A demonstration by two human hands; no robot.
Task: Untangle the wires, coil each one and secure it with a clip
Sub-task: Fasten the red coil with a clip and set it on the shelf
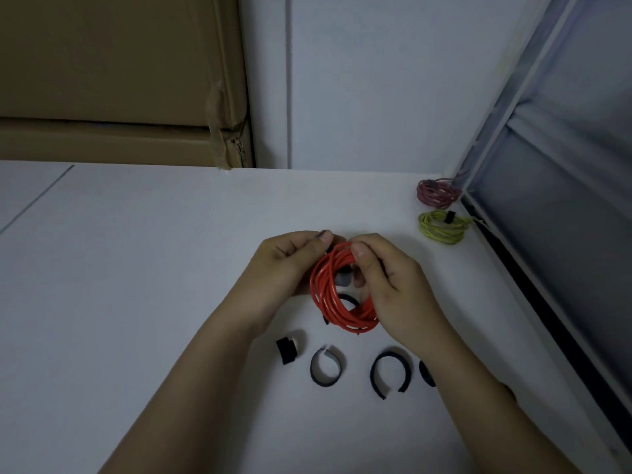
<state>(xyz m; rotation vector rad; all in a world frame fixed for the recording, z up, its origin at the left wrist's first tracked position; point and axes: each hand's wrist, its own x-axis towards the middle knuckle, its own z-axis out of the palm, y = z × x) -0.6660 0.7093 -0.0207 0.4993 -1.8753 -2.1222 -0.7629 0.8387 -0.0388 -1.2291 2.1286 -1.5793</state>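
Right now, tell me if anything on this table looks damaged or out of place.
Nothing on the table stands out. The red wire is neatly coiled in both hands, and the pink coil and yellow coil sit strapped by the wall. Only the cardboard box behind has a torn, peeling taped corner.

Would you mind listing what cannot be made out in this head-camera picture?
- Head view: whether a strap is closed around the red coil; the left hand and right hand cover its top.
- The rightmost loose strap: mostly hidden behind the right forearm.
- Fastenings on the pink coil and yellow-green coil: too small and dim.
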